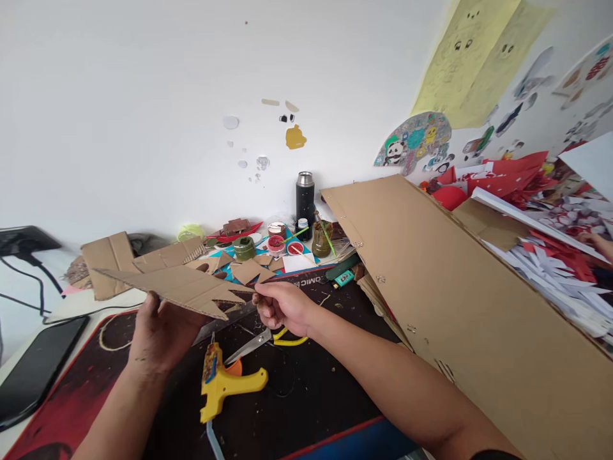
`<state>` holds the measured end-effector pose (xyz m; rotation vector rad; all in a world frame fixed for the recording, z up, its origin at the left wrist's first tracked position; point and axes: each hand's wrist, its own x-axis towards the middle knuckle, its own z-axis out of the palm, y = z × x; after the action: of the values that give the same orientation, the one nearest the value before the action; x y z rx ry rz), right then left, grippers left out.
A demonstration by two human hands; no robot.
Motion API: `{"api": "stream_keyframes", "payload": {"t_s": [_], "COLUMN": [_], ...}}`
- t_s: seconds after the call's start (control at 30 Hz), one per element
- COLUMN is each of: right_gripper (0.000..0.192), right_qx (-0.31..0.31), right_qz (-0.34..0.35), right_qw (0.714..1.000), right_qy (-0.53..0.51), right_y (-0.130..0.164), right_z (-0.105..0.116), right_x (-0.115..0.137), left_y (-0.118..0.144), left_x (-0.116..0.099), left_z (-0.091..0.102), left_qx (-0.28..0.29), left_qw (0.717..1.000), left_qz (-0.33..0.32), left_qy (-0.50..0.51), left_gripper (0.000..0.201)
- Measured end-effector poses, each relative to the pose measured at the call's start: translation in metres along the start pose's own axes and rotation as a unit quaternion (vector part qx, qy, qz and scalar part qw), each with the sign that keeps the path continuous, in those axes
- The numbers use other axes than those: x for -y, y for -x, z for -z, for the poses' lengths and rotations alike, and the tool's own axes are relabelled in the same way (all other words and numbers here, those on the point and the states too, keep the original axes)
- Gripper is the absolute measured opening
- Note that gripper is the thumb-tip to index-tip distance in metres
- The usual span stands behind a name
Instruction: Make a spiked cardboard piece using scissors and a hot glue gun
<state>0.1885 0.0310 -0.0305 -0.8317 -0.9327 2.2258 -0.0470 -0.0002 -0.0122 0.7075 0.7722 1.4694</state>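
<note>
A: Nearest, on the worktop (311, 396): glue gun (225, 380), scissors (249, 346) just beyond.

B: Above them, jagged cardboard cutout (184, 287), held level. Left hand (160, 329) cupped beneath its wide part; right hand (282, 306) pinching a spiked tip.

A: Advice for a steady hold?

B: Probably light at the tip, since thin points crease; weight better carried from below.

A: Farther back?

B: Paint pots (276, 243), flask (305, 197) by the wall; big cardboard sheet (454, 300) leaning right.

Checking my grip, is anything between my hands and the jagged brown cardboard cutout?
Nothing visible: the left hand holds the jagged brown cardboard cutout from beneath, and the right hand pinches its pointed tip directly.
</note>
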Motion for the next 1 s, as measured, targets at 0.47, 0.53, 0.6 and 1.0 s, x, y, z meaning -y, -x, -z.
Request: {"api": "stream_keyframes", "payload": {"t_s": [0.47, 0.53, 0.6, 1.0], "right_gripper": [0.034, 0.034, 0.034, 0.033], "right_qx": [0.001, 0.000, -0.001, 0.005], "right_qz": [-0.007, -0.007, -0.009, -0.005], "right_qw": [1.000, 1.000, 1.000, 1.000], "right_qy": [-0.007, -0.006, -0.005, -0.004], "right_y": [0.003, 0.003, 0.002, -0.001], "right_z": [-0.002, -0.002, -0.002, 0.000], "right_x": [0.004, 0.004, 0.003, 0.000], "left_y": [0.003, 0.002, 0.001, -0.002], "left_x": [-0.003, -0.002, -0.002, 0.001], "left_z": [-0.008, -0.006, -0.003, 0.005], "left_qx": [0.004, 0.011, 0.016, 0.017], "left_qw": [1.000, 1.000, 1.000, 1.000], "left_qz": [0.002, 0.003, 0.001, -0.001], "left_qy": [0.003, 0.003, 0.007, -0.018], "left_gripper": [0.081, 0.080, 0.079, 0.077]}}
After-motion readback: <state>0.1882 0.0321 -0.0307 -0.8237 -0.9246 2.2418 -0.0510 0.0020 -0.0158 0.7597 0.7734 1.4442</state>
